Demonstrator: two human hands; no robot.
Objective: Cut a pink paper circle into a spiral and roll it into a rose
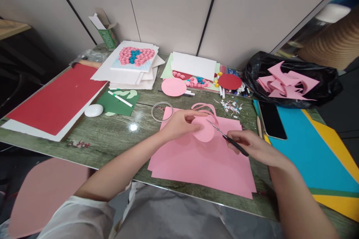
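My left hand (179,123) is closed on a pink paper disc (204,129) and holds it just above a stack of pink paper sheets (202,160). A cut spiral strip (203,106) curls off the disc's far side. My right hand (246,143) grips small scissors with black handles (228,139). Their thin blades point left and meet the disc's right edge.
A red sheet on white board (56,101) lies at the left, with a white oval object (94,110) and green paper (117,102) beside it. At the back are white boards with pink paper roses (136,56), a pink circle (174,86), a red circle (230,81). A black bag of pink scraps (288,80), a phone (270,119), and blue and yellow sheets (305,157) are right.
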